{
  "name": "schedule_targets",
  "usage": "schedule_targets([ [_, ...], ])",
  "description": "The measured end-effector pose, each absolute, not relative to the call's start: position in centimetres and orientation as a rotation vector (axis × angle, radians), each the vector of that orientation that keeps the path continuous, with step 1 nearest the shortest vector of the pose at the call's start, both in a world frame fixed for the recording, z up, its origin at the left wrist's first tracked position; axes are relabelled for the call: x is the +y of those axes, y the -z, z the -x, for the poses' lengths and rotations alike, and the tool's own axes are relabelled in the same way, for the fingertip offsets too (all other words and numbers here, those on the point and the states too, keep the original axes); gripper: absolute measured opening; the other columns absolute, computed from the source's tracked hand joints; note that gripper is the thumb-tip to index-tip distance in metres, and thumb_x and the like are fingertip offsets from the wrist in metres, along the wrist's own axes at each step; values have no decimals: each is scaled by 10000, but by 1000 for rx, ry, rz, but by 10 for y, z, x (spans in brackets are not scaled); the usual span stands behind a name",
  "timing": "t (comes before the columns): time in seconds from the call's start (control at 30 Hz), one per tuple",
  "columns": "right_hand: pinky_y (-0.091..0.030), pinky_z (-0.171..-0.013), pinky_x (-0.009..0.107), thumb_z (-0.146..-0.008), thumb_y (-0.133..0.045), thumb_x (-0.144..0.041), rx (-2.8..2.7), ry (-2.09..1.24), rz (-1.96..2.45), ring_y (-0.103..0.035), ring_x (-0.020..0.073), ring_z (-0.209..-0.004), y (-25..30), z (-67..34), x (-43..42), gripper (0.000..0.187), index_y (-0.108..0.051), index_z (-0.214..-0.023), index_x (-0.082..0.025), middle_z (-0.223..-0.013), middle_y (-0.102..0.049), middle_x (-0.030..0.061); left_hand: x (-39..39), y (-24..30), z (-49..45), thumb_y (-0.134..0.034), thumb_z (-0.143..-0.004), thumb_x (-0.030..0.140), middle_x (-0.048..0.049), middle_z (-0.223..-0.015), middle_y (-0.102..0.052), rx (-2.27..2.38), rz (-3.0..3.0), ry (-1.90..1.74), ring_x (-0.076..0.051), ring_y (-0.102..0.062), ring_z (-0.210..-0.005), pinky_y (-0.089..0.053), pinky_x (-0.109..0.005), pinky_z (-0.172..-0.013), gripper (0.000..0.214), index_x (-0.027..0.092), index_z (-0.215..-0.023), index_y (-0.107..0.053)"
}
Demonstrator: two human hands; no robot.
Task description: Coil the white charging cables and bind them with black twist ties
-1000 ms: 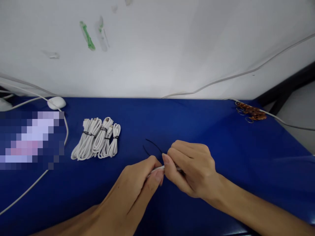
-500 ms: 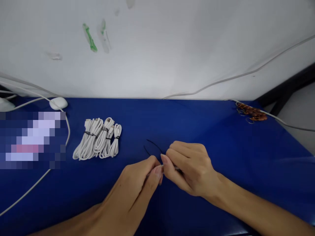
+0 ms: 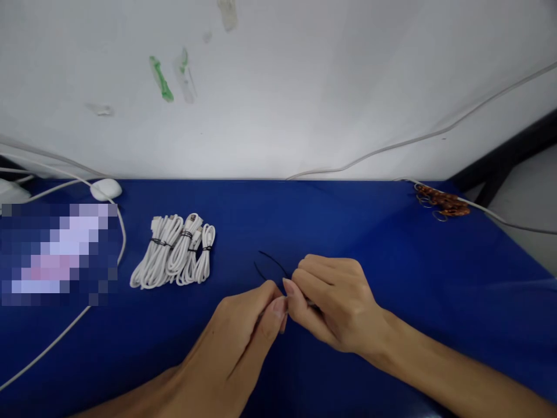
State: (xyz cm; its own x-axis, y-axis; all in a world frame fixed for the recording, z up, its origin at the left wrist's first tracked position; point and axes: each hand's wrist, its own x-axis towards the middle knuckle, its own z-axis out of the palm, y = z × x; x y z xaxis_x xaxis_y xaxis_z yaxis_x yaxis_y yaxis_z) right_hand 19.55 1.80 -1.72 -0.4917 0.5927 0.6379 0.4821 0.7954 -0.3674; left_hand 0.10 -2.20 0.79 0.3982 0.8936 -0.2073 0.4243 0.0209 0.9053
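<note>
My left hand point(image 3: 243, 331) and my right hand point(image 3: 333, 302) meet fingertip to fingertip over the blue table point(image 3: 391, 261), both pinched on a white cable that is almost wholly hidden between the fingers. Two thin black tie ends point(image 3: 267, 264) stick out just beyond the fingers on the far side. Left of the hands lie three coiled white cable bundles point(image 3: 176, 255), each bound with a black tie.
A white wall rises behind the table. A white mouse-like object point(image 3: 105, 188) and loose white cords point(image 3: 65, 325) lie at the left, beside a blurred patch. A small pile of orange-brown rings point(image 3: 441, 202) sits at the far right corner by another white cord.
The pinching fingers have closed over the white cable, hiding the short piece seen between them before. The hands stay in the same place; the view tilted slightly.
</note>
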Motion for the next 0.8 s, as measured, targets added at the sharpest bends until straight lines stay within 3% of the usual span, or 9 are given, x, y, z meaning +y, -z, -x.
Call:
schedule_targets([
  [0.33,-277,-525,341,-1073,-543,-74,-2190,-147,793,-285,133,-564,15,-195,18,484,-495,-610,-207,-599,-401,-43,-26,-7,-1,-344,-1160,540,42,-764,-532,1270,-1556,-558,-175,-527,-717,-423,-319,-716,487,261,-820,-555],
  [0.53,-280,-528,346,-1069,-536,-78,-2183,-141,795,-284,139,-561,18,-194,18,476,-489,-616,-215,-597,-404,-40,-28,-4,0,-404,-1142,529,29,-819,-652,1302,-1553,-617,-186,-629,-801,-475,-305,-779,443,272,-845,-609],
  [0.67,-283,-529,344,-1063,-519,-73,-2185,-146,808,-285,144,-556,17,-194,18,467,-464,-627,-232,-590,-401,-42,-29,-1,1,-426,-1141,526,25,-760,-602,1281,-1538,-632,-192,-593,-718,-471,-314,-715,453,271,-814,-608],
  [0.8,-293,-529,342,-1073,-496,-87,-2190,-154,809,-295,149,-548,15,-195,17,462,-451,-640,-241,-586,-411,-41,-30,1,3,-432,-1138,521,-1,-869,-645,1294,-1505,-612,-219,-607,-842,-458,-328,-783,408,276,-874,-623],
])
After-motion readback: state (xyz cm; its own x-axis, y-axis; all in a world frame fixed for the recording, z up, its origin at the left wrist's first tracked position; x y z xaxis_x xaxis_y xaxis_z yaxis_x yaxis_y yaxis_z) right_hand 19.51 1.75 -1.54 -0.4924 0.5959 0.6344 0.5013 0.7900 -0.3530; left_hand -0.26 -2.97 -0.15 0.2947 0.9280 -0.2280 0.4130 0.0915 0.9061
